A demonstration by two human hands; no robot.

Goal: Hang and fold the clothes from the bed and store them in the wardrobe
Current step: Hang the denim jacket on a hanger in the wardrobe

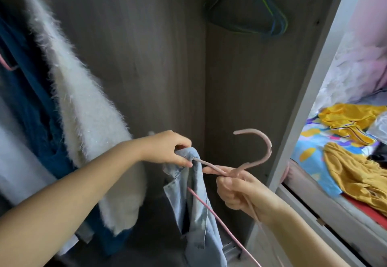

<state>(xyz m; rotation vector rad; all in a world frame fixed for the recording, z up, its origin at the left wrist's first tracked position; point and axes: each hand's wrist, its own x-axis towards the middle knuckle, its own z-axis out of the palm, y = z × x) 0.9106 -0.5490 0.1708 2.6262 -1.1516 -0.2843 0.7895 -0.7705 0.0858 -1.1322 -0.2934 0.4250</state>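
A pale blue denim garment (196,214) hangs bunched over one arm of a pink hanger (258,153). My left hand (167,149) pinches the denim where it covers the end of that hanger arm. My right hand (236,191) grips the hanger at its neck, just below the hook, which points up and left. Both hands are in front of the open wardrobe (159,57). On the bed (314,147) at the right lie a yellow garment (347,118) and a mustard garment (356,172).
A fluffy white coat (83,107) and a dark blue garment (27,91) hang at the wardrobe's left. Several empty wire hangers (251,9) hang at its top right. The wardrobe's pale side panel (310,91) stands between the inside and the bed.
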